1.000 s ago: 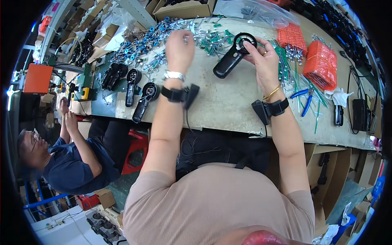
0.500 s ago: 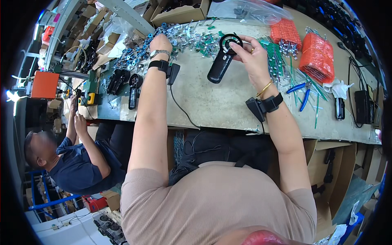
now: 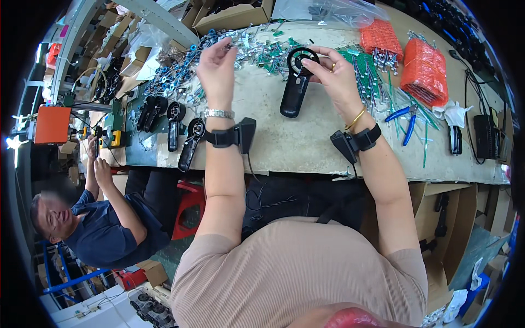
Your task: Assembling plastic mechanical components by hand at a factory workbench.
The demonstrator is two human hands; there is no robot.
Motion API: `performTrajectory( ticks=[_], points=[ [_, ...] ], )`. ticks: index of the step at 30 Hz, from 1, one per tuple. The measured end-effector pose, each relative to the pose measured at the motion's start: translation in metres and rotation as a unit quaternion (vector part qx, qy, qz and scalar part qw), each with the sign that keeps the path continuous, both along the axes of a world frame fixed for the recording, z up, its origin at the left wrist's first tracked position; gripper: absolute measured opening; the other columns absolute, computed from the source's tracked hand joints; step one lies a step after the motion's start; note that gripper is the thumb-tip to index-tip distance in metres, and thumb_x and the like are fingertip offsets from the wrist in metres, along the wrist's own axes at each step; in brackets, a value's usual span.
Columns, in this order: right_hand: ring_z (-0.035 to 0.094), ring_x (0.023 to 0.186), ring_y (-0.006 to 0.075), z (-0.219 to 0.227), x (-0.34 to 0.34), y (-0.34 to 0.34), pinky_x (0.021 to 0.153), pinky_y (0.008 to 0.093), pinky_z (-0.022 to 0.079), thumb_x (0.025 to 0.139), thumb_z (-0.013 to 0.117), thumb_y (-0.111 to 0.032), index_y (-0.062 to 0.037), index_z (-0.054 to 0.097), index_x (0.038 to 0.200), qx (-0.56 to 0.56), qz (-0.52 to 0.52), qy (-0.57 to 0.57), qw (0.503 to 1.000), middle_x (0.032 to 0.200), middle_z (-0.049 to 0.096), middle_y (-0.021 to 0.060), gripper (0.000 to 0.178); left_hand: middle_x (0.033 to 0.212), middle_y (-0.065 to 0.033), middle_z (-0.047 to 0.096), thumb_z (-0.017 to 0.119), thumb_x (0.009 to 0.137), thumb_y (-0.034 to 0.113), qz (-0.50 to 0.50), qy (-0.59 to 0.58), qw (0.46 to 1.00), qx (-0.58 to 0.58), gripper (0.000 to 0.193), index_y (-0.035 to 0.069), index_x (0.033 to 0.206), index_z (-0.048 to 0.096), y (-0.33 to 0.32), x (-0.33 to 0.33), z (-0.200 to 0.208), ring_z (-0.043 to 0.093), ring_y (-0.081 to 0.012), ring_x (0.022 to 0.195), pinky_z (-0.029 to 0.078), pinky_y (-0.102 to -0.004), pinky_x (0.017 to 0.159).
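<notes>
Part selection seems the step: right hand [image 3: 334, 77] is clamped on a black fan body [image 3: 294, 97] over the surface [image 3: 260, 126]; left hand [image 3: 216, 72] curls by loose blue-ended parts [image 3: 170, 72], its grip unclear. Next calls for steady holding.

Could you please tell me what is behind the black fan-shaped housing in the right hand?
The right hand has fingers behind the upper part of the fan-shaped housing; the worktop lies beyond. Their tips, and the worktop directly behind its body, are covered.

workshop, workbench [image 3: 262, 120], heaped small parts [image 3: 167, 77], pliers [image 3: 409, 130]
</notes>
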State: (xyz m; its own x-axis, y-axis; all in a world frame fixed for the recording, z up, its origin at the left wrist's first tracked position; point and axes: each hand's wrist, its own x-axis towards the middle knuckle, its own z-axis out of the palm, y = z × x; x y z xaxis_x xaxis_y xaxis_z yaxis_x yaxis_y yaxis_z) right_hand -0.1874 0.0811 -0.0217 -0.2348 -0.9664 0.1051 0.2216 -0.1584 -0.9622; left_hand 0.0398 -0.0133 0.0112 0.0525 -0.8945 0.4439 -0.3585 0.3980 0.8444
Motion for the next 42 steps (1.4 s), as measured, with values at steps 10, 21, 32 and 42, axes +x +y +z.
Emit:
performTrajectory(
  ticks=[10,21,32,42],
  points=[
    [0.067,0.094,0.0077,0.002,-0.006,0.000,0.076,0.0233,0.053,0.094,0.071,-0.013,-0.0054,0.064,0.127,0.014,-0.001,-0.002,1.000,0.107,0.072,0.0029,0.034,0.108,-0.0068,0.067,0.070,0.090,-0.003,-0.387,0.300,0.871,0.037,0.026,-0.002,0.115,0.069,0.042,-0.026,-0.009,0.066,-0.0148,0.096,0.054,-0.0262,0.088],
    [0.067,0.095,0.0074,-0.003,0.003,0.003,0.076,0.0221,0.051,0.094,0.069,-0.011,-0.0063,0.063,0.127,0.040,0.065,0.013,0.997,0.107,0.072,0.0019,0.034,0.106,-0.0055,0.074,0.075,0.082,0.000,-0.266,-0.088,0.942,-0.185,0.039,0.003,0.120,0.067,0.049,-0.039,-0.008,0.063,-0.0186,0.102,0.050,-0.0321,0.091],
    [0.066,0.098,0.0078,0.001,0.006,0.007,0.078,0.0226,0.052,0.097,0.064,-0.010,-0.0061,0.063,0.127,0.046,0.074,-0.011,0.996,0.108,0.071,0.0028,0.030,0.102,-0.0039,0.075,0.078,0.077,0.002,-0.223,-0.154,0.935,-0.228,0.043,0.005,0.119,0.068,0.049,-0.040,-0.011,0.062,-0.0210,0.103,0.048,-0.0344,0.091],
    [0.067,0.097,0.0088,0.001,0.007,0.007,0.080,0.0231,0.054,0.094,0.070,-0.013,-0.0046,0.062,0.129,0.034,0.089,0.006,0.995,0.109,0.071,0.0032,0.037,0.101,-0.0009,0.073,0.076,0.079,0.003,-0.215,-0.165,0.924,-0.269,0.046,0.009,0.123,0.067,0.048,-0.040,-0.012,0.059,-0.0214,0.106,0.051,-0.0337,0.088]
  ],
)
